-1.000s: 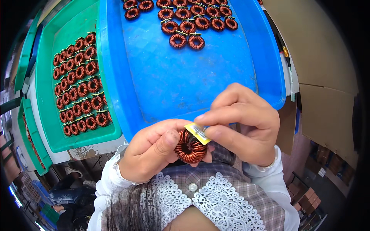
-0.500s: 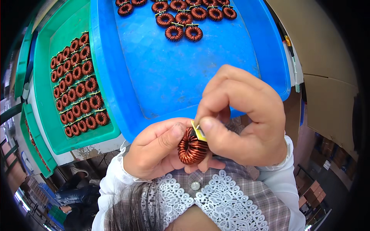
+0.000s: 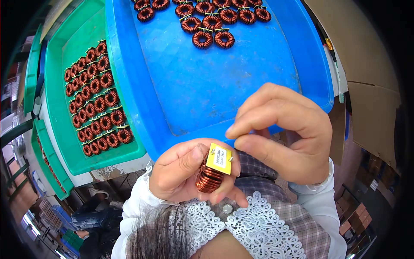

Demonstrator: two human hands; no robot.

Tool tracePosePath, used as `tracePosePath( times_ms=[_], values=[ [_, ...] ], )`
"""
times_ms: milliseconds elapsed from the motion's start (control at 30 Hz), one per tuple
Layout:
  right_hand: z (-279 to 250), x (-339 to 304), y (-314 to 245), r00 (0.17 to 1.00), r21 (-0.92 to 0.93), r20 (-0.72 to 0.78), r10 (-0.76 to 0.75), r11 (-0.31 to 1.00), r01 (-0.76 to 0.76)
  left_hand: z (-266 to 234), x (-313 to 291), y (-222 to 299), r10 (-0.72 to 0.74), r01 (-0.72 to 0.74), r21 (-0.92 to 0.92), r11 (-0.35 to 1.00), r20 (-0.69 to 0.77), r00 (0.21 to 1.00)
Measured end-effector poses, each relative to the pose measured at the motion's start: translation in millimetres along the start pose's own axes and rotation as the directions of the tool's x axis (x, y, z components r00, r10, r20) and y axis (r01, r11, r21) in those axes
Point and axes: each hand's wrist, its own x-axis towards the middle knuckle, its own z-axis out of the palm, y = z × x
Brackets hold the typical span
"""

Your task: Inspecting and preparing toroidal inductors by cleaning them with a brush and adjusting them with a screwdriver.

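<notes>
My left hand (image 3: 174,170) grips a toroidal coil (image 3: 208,180) wound with copper wire, its fingers wrapped round the winding. A yellow base plate (image 3: 227,168) on the coil faces up, with a white printed label and metal pins poking through. Just to the right, my right hand (image 3: 293,138) hovers apart from the coil. Its thumb and index finger are bent toward each other with a small gap, and nothing shows between them. The other fingers are curled.
Ahead lies a large blue tray (image 3: 224,86) with several similar coils (image 3: 224,39) at its far end. To the left, a green tray (image 3: 56,108) holds rows of such coils. A cardboard sheet (image 3: 371,52) stands at the right. A person sits at the lower left.
My right fingertips have come off the yellow plate and drawn back to the right. The coil has turned in my left hand, so the plate's labelled face now shows.
</notes>
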Motion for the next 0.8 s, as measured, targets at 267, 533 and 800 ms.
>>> tracePosePath(
  times_ms=[267,533,800],
  values=[
    [-4,-5,0,0.998,0.075,0.061,0.033,0.996,-0.038,-8,-2,-5,0.053,-0.053,0.009,0.999,-0.006,0.999],
    [-8,-7,5,0.959,0.354,-0.110,0.260,0.912,-0.206,1,3,-3,0.245,-0.240,0.567,0.788,0.069,0.967],
    [-21,-16,9,0.986,0.180,0.000,0.169,0.969,-0.166,6,10,-5,0.341,-0.287,0.535,0.795,-0.002,0.940]
  ],
)
